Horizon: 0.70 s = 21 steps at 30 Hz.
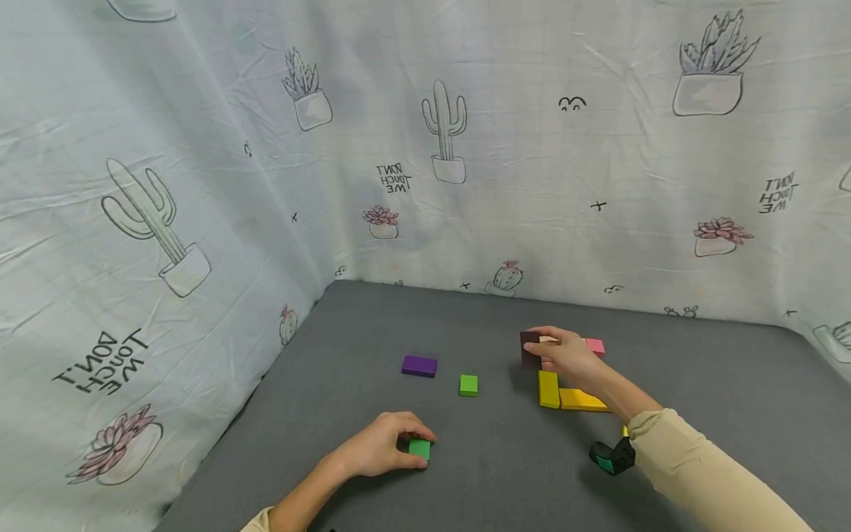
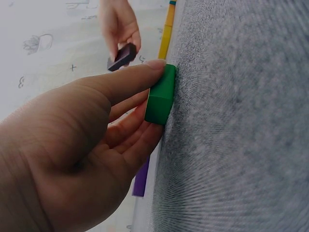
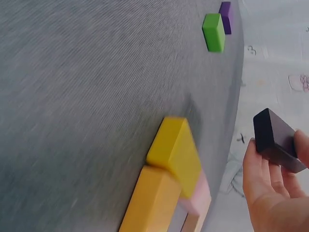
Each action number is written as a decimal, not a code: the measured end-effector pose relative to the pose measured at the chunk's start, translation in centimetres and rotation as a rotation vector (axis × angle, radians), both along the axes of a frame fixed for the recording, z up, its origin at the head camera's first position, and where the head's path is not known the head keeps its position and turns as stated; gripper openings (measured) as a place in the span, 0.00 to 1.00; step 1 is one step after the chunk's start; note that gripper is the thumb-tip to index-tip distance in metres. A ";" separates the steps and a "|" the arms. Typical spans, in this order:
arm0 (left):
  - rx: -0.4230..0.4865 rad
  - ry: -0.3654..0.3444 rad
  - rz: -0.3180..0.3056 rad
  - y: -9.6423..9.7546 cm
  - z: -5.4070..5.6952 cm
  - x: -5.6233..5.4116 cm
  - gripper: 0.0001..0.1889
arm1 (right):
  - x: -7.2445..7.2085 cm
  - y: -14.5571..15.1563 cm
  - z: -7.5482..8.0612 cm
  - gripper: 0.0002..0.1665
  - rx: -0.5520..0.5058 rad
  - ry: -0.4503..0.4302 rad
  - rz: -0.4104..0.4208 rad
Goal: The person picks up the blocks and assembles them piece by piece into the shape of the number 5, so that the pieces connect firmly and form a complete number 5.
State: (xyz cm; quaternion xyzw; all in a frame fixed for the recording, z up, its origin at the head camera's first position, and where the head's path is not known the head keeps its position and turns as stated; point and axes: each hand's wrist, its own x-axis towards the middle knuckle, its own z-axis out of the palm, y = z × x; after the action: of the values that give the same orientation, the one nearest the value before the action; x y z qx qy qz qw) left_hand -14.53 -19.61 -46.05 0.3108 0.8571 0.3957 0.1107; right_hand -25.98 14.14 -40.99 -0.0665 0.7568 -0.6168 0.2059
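At the near part of the grey table, my left hand (image 1: 382, 445) pinches a green block (image 1: 419, 448) between thumb and fingers. In the left wrist view this green block (image 2: 161, 95) rests on the table surface. My right hand (image 1: 572, 356) holds a dark, nearly black block (image 1: 530, 351) by its sides, raised above the table. The right wrist view shows the dark block (image 3: 275, 140) tilted, with thumb and fingertips on it. Just below that hand lie a yellow block (image 1: 548, 389) and an orange block (image 1: 581, 400), touching at a corner.
A purple block (image 1: 419, 366) and a light green block (image 1: 468, 385) lie mid-table between the hands. Pink (image 1: 595, 346) and tan (image 3: 191, 223) blocks are partly hidden by the right hand. A black object with a green patch (image 1: 613, 457) sits beside the right sleeve. Printed cloth (image 1: 518, 148) hangs behind.
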 end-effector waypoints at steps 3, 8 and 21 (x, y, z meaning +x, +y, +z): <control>0.005 -0.018 -0.003 0.0 0.1 0.0 0.15 | 0.4 1.5 0.1 0.36 -0.024 -0.005 -0.003; 0.001 -0.058 0.000 0.0 0.4 0.1 0.16 | 1.1 3.8 0.0 0.39 0.004 -0.004 -0.035; 0.005 -0.060 0.005 0.0 0.3 0.1 0.16 | 3.3 8.2 -0.7 0.46 -0.031 -0.085 -0.121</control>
State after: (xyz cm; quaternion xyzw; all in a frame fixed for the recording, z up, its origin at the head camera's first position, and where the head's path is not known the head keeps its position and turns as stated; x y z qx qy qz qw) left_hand -14.44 -19.62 -45.71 0.2968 0.8532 0.4072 0.1344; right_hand -22.67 22.35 -41.72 0.0025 0.7402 -0.6422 0.1991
